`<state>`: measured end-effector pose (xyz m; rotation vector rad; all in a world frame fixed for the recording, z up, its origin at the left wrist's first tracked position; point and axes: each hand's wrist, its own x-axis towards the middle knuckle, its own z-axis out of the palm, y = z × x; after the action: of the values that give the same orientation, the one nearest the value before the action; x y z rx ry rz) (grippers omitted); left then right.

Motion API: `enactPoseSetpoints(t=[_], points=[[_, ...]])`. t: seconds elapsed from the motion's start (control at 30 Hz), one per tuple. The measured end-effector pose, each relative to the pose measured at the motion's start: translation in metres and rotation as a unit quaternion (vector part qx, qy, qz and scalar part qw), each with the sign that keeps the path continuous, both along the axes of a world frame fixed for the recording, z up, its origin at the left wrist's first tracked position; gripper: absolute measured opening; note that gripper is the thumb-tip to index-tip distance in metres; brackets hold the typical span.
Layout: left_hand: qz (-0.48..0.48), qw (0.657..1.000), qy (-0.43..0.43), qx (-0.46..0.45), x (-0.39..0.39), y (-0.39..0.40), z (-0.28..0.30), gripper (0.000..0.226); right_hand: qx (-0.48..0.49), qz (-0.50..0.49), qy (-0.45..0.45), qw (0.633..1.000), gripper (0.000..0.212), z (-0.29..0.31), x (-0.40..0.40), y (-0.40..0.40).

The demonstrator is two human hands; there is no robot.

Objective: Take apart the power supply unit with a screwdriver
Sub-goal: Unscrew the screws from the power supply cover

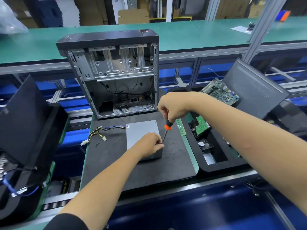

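A grey metal power supply unit (141, 131) lies flat on the black mat (116, 163), its bundle of coloured cables (99, 131) trailing off to the left. My left hand (149, 144) rests on the unit's right edge, fingers curled at the spot where the screwdriver tip meets the casing. My right hand (172, 107) grips the orange-and-black handle of the screwdriver (166, 130), which stands almost upright with its tip down at the unit's right side. The tip itself is partly hidden by my left fingers.
An open, gutted computer case (114, 72) stands behind the unit. Small loose screws (97, 144) lie on the mat to the left. A black tray (216, 165) at the right holds a hard drive (200, 127), a memory stick (181, 128) and a motherboard (221, 92). Dark panels lean at both sides.
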<state>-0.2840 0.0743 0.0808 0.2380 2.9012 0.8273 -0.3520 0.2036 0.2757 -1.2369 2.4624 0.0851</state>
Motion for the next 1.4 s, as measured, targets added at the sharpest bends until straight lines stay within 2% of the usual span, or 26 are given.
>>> enactPoseSetpoints(t=[0.13, 0.2, 0.27, 0.4, 0.5, 0.57, 0.6, 0.7, 0.8, 0.87, 0.9, 1.03, 1.27, 1.4], points=[[-0.003, 0.999, -0.025, -0.023, -0.003, 0.005, 0.0, 0.017, -0.002, -0.027, 0.001, 1.0, 0.014, 0.0, -0.006, 0.003], [0.017, 0.999, -0.031, 0.009, -0.001, 0.003, 0.001, 0.016, -0.022, -0.053, -0.001, 0.998, 0.019, -0.001, -0.009, 0.004], [0.08, 0.994, -0.023, 0.071, 0.003, -0.003, 0.004, 0.017, -0.041, -0.076, 0.0, 0.996, 0.022, -0.003, -0.013, 0.002], [0.257, 0.946, -0.014, 0.198, 0.01, -0.034, 0.013, 0.015, -0.091, -0.096, -0.009, 0.991, 0.019, -0.014, -0.015, -0.018], [0.337, 0.908, 0.004, 0.248, 0.02, -0.07, 0.017, 0.015, -0.17, -0.14, -0.144, 0.965, 0.02, -0.033, -0.01, -0.042], [0.376, 0.894, 0.018, 0.241, 0.031, -0.093, 0.016, 0.016, -0.208, -0.174, -0.248, 0.93, 0.017, -0.047, -0.002, -0.06], [0.395, 0.888, 0.019, 0.235, 0.038, -0.103, 0.015, 0.016, -0.213, -0.176, -0.27, 0.922, 0.015, -0.053, 0.001, -0.069], [0.436, 0.872, 0.006, 0.222, 0.062, -0.133, 0.008, 0.018, -0.202, -0.14, -0.269, 0.931, 0.018, -0.069, 0.004, -0.094], [0.469, 0.862, 0.008, 0.191, 0.083, -0.16, 0.0, 0.018, -0.189, -0.141, -0.307, 0.922, 0.023, -0.081, 0.004, -0.12], [0.492, 0.855, -0.001, 0.164, 0.094, -0.174, -0.007, 0.014, -0.17, -0.136, -0.329, 0.919, 0.01, -0.087, 0.004, -0.136], [0.502, 0.851, -0.009, 0.155, 0.099, -0.18, -0.011, 0.013, -0.162, -0.133, -0.331, 0.92, 0.005, -0.09, 0.003, -0.143], [0.523, 0.841, -0.031, 0.131, 0.106, -0.195, -0.025, 0.017, -0.135, -0.112, -0.316, 0.933, 0.009, -0.1, 0.003, -0.166], [0.496, 0.863, -0.03, 0.09, 0.08, -0.209, -0.042, 0.02, -0.095, -0.083, -0.279, 0.952, 0.009, -0.113, -0.005, -0.194], [0.509, 0.854, -0.043, 0.098, 0.066, -0.212, -0.051, 0.018, -0.085, -0.079, -0.277, 0.954, 0.009, -0.121, -0.007, -0.198]])
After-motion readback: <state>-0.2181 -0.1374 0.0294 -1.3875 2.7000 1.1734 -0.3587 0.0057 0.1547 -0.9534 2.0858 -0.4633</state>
